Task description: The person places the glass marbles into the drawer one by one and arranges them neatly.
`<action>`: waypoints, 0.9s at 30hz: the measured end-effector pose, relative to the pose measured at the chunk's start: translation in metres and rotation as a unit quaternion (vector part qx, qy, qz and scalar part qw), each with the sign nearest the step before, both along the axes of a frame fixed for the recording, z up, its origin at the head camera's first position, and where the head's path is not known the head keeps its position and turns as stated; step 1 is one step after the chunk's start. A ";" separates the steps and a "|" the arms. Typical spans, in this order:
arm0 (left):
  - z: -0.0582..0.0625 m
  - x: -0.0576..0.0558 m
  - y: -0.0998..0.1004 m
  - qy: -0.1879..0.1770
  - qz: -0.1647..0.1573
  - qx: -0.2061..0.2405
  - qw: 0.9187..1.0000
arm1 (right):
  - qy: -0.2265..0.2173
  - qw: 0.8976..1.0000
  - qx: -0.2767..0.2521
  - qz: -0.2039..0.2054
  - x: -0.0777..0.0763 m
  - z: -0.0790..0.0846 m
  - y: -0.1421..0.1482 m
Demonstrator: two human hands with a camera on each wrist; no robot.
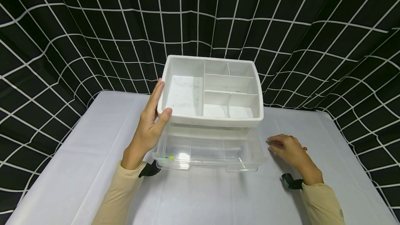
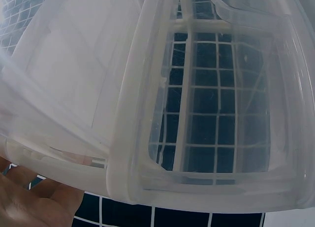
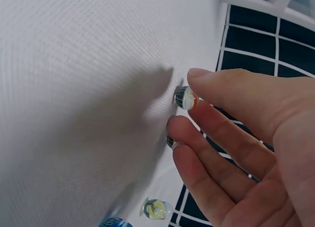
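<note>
From my station I count one gridded black curtain (image 1: 200, 23) around one white worktop (image 1: 193, 197). One white organizer (image 1: 210, 121) is near twelve o'clock, its top split into six compartments: one large at nine o'clock, five smaller toward three. One clear drawer (image 1: 209, 164) juts out below it at six.

Two sleeves (image 1: 117, 197) come in at seven and five o'clock. Of my two hands, the left hand (image 1: 148, 124) lies along the organizer's nine-o'clock wall, fingers straight, thumb on the rim. The right hand (image 1: 289, 150), at four o'clock from the organizer, pinches one marble (image 3: 186, 97) at the worktop between thumb and forefinger.

My right wrist view gives four marbles in all: the pinched one; a partly hidden marble (image 3: 170, 138) at its seven o'clock, by another fingertip; a yellow-patterned marble (image 3: 156, 209) near six; and a blue marble (image 3: 115, 222) at seven. One tiny yellow piece (image 1: 171, 157) shows at the drawer's seven-o'clock corner.
</note>
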State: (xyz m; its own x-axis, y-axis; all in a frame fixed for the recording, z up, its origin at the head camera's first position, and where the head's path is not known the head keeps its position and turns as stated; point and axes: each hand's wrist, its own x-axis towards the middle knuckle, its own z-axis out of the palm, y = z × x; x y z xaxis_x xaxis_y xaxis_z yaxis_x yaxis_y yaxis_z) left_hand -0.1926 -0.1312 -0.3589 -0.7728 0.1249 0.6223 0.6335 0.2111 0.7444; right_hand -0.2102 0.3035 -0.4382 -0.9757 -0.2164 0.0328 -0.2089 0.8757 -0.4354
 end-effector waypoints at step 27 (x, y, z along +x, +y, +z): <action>0.000 0.000 0.000 0.001 0.005 -0.005 1.000 | 0.005 1.000 0.003 0.012 0.002 0.003 -0.003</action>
State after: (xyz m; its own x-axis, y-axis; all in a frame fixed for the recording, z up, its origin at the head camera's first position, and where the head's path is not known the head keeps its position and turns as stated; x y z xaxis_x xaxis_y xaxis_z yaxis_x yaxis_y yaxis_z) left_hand -0.1929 -0.1309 -0.3593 -0.7721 0.1241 0.6232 0.6336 0.2253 0.7401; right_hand -0.2084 0.3009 -0.4354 -0.9700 -0.2397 0.0405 -0.2336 0.8733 -0.4276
